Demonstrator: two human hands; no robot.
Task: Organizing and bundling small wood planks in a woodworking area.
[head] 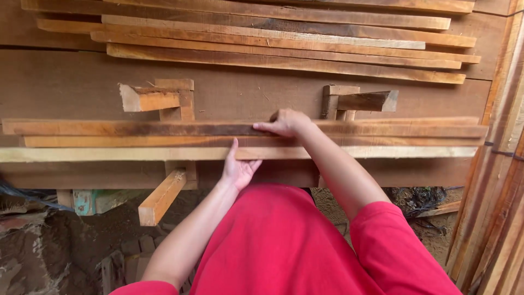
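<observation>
Three long wooden planks lie stacked on wooden brackets against a board wall. My right hand [285,122] rests palm down on the top plank [125,128], fingers pointing left. My left hand [238,167] is under the pale lowest plank [109,154], thumb up against its front edge, fingers spread beneath it. The middle plank [125,141] lies between the two. Both arms reach forward from red sleeves.
A left bracket [148,98] and a right bracket [364,101] stick out of the wall, with a lower bracket arm [161,196] jutting toward me. More planks [273,49] rest on an upper rack. Upright boards [499,207] lean at the right. Dirt ground and bricks [131,251] lie below.
</observation>
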